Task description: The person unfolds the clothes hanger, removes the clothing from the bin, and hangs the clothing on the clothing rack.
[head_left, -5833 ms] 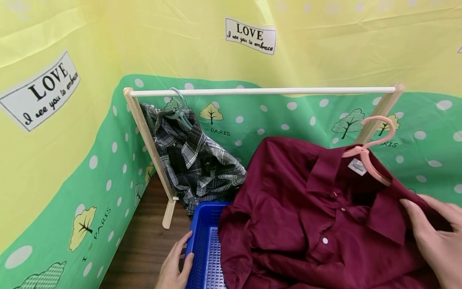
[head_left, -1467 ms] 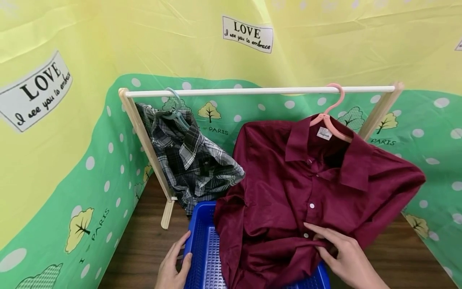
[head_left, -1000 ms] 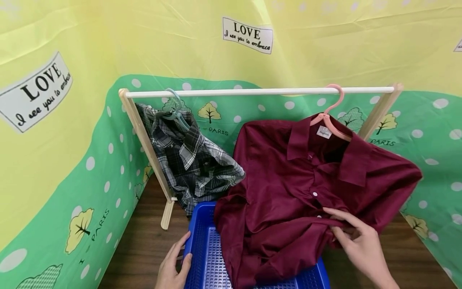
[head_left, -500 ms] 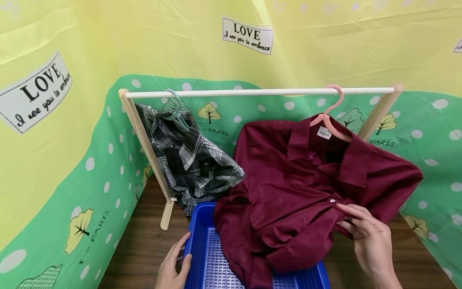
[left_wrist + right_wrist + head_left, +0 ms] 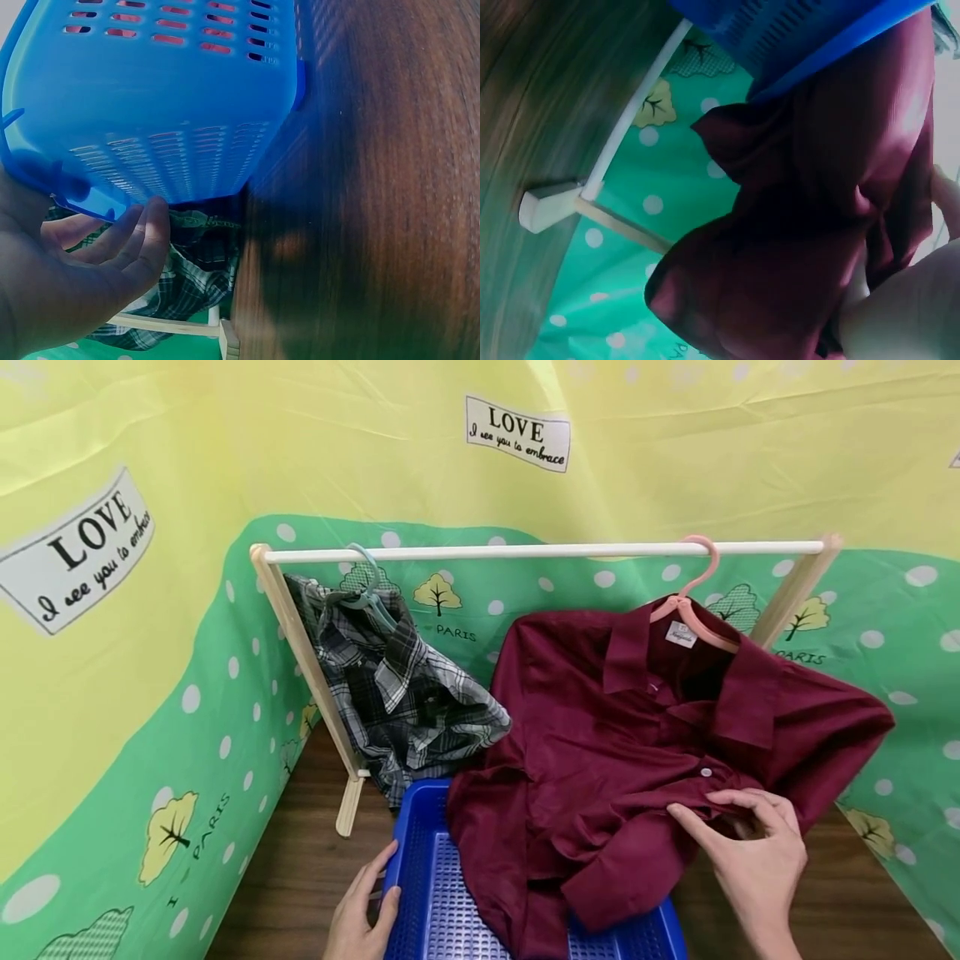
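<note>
A burgundy button-up shirt [image 5: 592, 735] hangs by a pink hanger [image 5: 701, 581] from the rack's white rod [image 5: 525, 552]. Its lower part and one sleeve drape into a blue plastic basket [image 5: 408, 827]. My right hand [image 5: 757, 852] pinches the front of the shirt near a white button, thumb and index finger on the cloth; the other fingers are partly hidden. In the right wrist view the shirt [image 5: 780, 247] covers most of that hand. My left hand [image 5: 365, 906] holds the basket's left rim; in the left wrist view its fingers [image 5: 142, 240] lie against the basket's outside.
A grey-and-black plaid shirt [image 5: 412, 693] hangs on a light blue hanger [image 5: 371, 581] at the rack's left. Wooden rack legs [image 5: 311, 668] stand on a dark wood table [image 5: 277, 877]. Yellow and green printed cloth [image 5: 172, 693] encloses the back and sides.
The burgundy shirt's hanger has gone onto the rod from in front of it. My right hand has shifted from the collar to the shirt front, drawing cloth rightward. My left hand stays at the basket.
</note>
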A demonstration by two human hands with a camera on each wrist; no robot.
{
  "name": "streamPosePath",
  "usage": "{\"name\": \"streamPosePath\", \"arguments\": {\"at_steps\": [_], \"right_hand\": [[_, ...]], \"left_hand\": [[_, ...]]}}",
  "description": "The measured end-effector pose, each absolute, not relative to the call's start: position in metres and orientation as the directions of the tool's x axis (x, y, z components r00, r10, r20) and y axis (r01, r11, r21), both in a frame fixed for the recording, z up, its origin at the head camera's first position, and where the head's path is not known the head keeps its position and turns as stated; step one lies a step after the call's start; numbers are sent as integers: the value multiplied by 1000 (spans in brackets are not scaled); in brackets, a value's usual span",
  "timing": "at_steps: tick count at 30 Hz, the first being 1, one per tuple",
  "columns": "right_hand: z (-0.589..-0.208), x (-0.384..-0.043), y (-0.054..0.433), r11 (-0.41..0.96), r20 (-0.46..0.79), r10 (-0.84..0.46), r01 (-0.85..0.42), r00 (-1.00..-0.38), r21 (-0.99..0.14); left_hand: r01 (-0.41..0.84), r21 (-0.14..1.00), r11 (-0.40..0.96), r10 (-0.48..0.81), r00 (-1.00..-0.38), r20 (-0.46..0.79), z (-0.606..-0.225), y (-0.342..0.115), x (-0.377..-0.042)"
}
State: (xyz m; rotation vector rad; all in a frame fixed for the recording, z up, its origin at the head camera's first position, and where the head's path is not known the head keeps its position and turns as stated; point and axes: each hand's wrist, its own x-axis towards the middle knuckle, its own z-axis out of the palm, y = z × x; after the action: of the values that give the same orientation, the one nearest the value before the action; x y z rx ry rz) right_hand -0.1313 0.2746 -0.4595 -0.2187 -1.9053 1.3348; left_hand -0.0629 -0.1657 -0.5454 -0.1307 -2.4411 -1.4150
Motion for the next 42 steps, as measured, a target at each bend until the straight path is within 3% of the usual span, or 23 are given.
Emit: {"name": "streamPosePath", "arguments": {"at_steps": [5,8,12,17,20,22,28,33,35,38,42], "right_hand": [[-470,-142,281,600,680,511,-348,-526,-720],[-479,-148,288,655,747,439,-391,-499,-647],[-491,-150,295,748,760,264,-371,-594,-550],[-497,-143,296,825,573,119,-240,-811,-511],[-495,-138,298,869,516,111,-170,-849,-465],[-494,-137,300,878,568,114,-185,-815,-442],[-488,-138,296,866,768,74,-342,-636,-366],[-479,-136,281,773,825,-108,-568,-554,-281],[-475,-133,275,722,791,-253,-653,-557,-228],[-470,-126,267,639,644,-470,-736,-604,-224],[-468,-120,262,628,426,-610,-735,-668,-255]], "left_hand": [[221,832,508,-86,-949,305,-545,-165,-62],[212,834,510,-84,-952,293,-545,-165,-62],[209,835,509,-85,-953,291,-544,-164,-62],[205,836,509,-89,-953,288,-543,-165,-63],[207,835,510,-86,-953,289,-543,-165,-63],[220,832,510,-88,-948,305,-544,-165,-63],[234,828,510,-89,-943,322,-545,-164,-63],[251,827,503,-88,-937,338,-545,-164,-63],[243,830,501,-86,-941,327,-545,-164,-63],[217,839,499,-82,-952,295,-544,-164,-62],[189,846,499,-77,-963,260,-543,-164,-62]]}}
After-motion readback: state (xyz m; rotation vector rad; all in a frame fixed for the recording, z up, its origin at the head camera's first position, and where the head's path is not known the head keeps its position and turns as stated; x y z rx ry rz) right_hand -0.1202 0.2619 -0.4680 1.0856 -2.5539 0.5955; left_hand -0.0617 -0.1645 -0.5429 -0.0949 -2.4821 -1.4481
